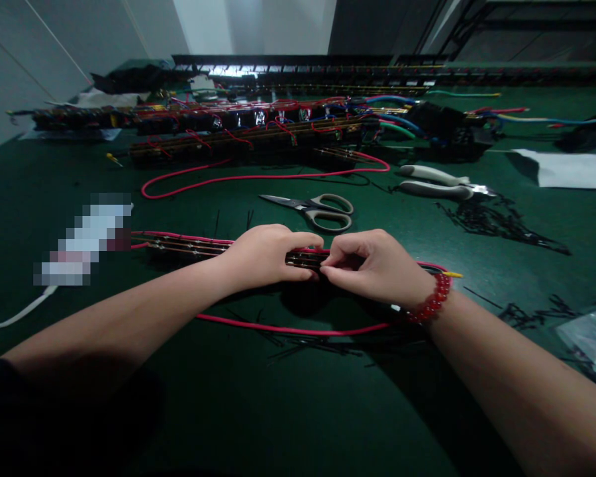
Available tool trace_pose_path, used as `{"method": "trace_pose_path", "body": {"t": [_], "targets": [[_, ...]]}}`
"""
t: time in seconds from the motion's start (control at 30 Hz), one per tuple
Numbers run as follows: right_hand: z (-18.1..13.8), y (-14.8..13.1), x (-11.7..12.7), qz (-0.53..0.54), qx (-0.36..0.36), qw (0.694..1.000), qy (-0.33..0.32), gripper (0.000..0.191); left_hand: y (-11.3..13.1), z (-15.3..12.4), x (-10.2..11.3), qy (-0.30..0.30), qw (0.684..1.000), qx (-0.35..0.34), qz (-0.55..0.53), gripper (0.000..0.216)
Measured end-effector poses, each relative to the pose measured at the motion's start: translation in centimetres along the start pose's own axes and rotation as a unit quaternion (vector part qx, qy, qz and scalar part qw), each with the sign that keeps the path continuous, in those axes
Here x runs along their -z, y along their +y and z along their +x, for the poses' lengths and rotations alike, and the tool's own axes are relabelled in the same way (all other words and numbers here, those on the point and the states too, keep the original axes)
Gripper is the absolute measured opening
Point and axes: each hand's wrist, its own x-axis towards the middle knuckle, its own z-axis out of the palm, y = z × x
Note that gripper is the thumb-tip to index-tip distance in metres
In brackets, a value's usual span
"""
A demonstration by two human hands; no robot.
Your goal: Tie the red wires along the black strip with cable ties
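A long dark strip with brass contacts (189, 248) lies across the green table (288, 411), with a red wire (288, 328) running along it and looping in front. My left hand (265, 257) is closed over the strip's middle, pressing it down. Just to its right, my right hand (372, 265), with a red bead bracelet at the wrist, pinches something small at the strip; what it pinches is hidden by the fingers.
Grey-handled scissors (318, 209) lie just behind my hands. Cutters with pale handles (440, 183) lie at the right, beside a heap of black cable-tie offcuts (496, 222). More wired strips (248, 129) fill the back. A clear plastic bag (593, 338) sits at the right edge.
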Motion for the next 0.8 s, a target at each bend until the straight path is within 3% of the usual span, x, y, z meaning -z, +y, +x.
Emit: {"method": "trace_pose_path", "body": {"t": [0.2, 0.8], "targets": [[0.05, 0.02, -0.1, -0.009, -0.01, 1.0, -0.002, 0.011, -0.01, -0.07, -0.03, -0.002, 1.0, 0.014, -0.006, 0.047], [0.06, 0.31, -0.25, -0.01, -0.025, 1.0, -0.002, 0.009, -0.45, 0.04, -0.45, 0.043, 0.998, -0.054, -0.013, 0.034]]}}
